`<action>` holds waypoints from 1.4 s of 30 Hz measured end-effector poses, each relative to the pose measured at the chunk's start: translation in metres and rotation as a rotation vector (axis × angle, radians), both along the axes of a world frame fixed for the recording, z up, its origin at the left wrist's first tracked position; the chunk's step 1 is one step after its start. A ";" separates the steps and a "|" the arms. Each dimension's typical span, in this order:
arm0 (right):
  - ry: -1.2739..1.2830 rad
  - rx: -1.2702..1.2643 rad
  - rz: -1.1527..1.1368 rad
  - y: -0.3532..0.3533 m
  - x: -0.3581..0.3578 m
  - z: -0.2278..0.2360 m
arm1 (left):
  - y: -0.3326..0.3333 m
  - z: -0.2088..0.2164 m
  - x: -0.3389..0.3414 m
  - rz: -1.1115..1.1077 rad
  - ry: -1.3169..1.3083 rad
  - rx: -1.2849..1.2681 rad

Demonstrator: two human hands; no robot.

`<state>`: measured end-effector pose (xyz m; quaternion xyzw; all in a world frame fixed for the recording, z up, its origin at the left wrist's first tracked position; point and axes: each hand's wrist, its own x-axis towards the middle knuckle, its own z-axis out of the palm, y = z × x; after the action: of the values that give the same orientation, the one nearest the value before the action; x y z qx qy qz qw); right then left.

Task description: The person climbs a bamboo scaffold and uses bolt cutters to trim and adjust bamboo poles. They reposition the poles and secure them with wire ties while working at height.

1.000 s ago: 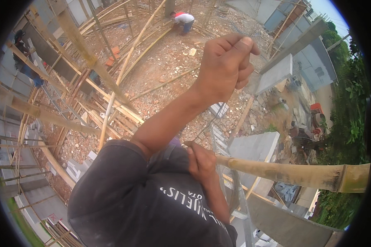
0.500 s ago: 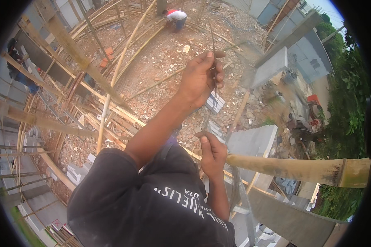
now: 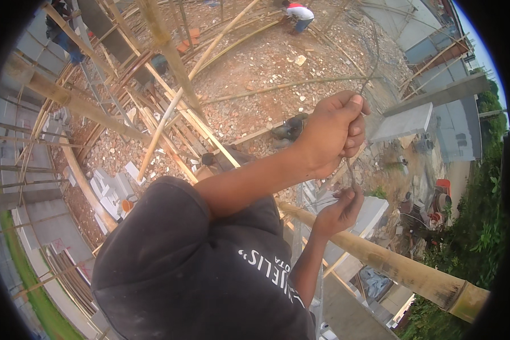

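Note:
My left hand (image 3: 334, 130) is closed round a thin, dark wire (image 3: 351, 169), its thumb pressed against the curled fingers. One bent length of the wire rises above that fist; another runs down toward my right hand (image 3: 339, 215). The right hand sits lower and nearer my body, thumb and fingers pinching the lower part of the wire. Beside its fingers, several fine strands (image 3: 322, 200) stick out to the left, and I cannot tell whether they belong to the same wire. A thick bamboo pole (image 3: 396, 265) passes just below the right wrist.
Bamboo poles (image 3: 76, 105) and timber strips form scaffolding on the left. Rubble ground (image 3: 266, 62) lies well below. A person in a white and red top (image 3: 299, 12) bends down far off; another person (image 3: 62, 34) is at upper left. Pale panels (image 3: 405, 122) stand right.
Both hands have shifted right in view and come closer together, with the wire still held. The view has turned, so the bamboo pole now slants and a dark object shows below the left forearm.

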<state>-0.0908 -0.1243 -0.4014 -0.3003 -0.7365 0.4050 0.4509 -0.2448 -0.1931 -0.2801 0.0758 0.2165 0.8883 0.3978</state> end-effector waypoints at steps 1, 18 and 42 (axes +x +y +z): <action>0.013 -0.031 -0.014 0.002 -0.008 -0.005 | 0.000 -0.002 0.004 0.008 0.017 0.012; 0.037 0.384 -0.079 0.014 -0.021 0.012 | -0.003 0.012 -0.021 0.318 0.348 -0.032; -0.181 0.220 0.709 -0.031 -0.047 0.024 | -0.002 0.019 -0.044 0.162 0.277 0.002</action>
<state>-0.1375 -0.1550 -0.3770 -0.0110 -0.8706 0.4262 0.2455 -0.2893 -0.1949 -0.2610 0.1801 0.2738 0.8988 0.2911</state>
